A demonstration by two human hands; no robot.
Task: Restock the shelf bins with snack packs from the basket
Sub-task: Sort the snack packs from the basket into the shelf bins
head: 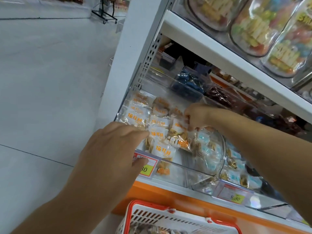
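Note:
A clear shelf bin (177,168) at the shelf's left end holds several orange-and-white snack packs (135,117). My left hand (108,149) reaches over the bin's front edge, its fingertips touching the packs at the front of the pile. My right hand (195,115) is further in and pinches the edge of an orange-and-white pack (179,128) on top of the pile. A white basket with a red rim (135,208) sits below at the bottom edge, with packs dimly visible inside.
To the right is a round clear bin (217,159) of blue-and-white packs. Further back are bins of blue packs (187,83) and dark red packs (219,97). A white shelf (219,51) with candy jars hangs overhead. Price tags (148,166) line the front edge. Open floor lies left.

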